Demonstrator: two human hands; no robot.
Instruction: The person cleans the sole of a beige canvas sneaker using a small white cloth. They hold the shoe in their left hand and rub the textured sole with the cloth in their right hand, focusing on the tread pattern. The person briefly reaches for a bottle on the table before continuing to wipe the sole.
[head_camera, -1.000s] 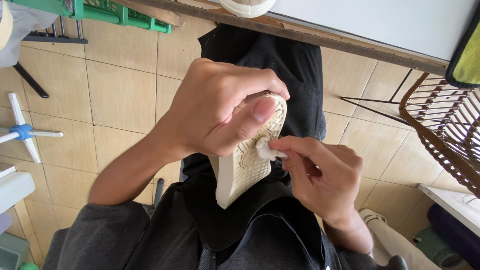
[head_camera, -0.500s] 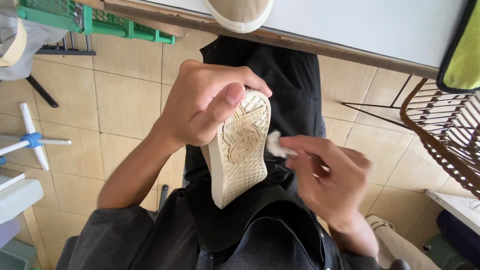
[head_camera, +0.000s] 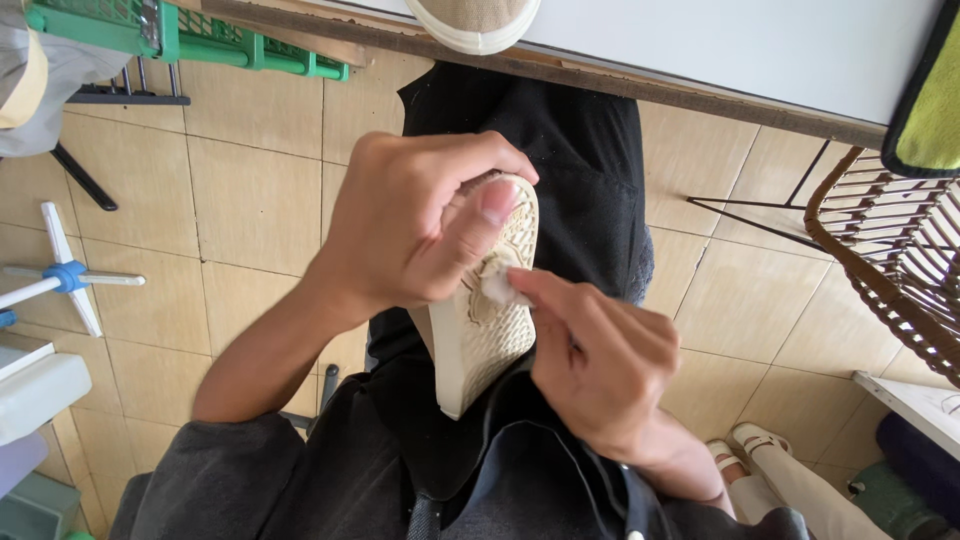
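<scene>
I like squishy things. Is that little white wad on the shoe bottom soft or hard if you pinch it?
Probably soft: the small white wad looks crumpled under the right hand's fingertips against the shoe sole. Likely very light too, since two fingertips manage it. The sole looks stiffer, held steady by the left hand.

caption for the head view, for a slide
Left hand holds a cream shoe sole-up; right hand presses a white wad to it.
</scene>
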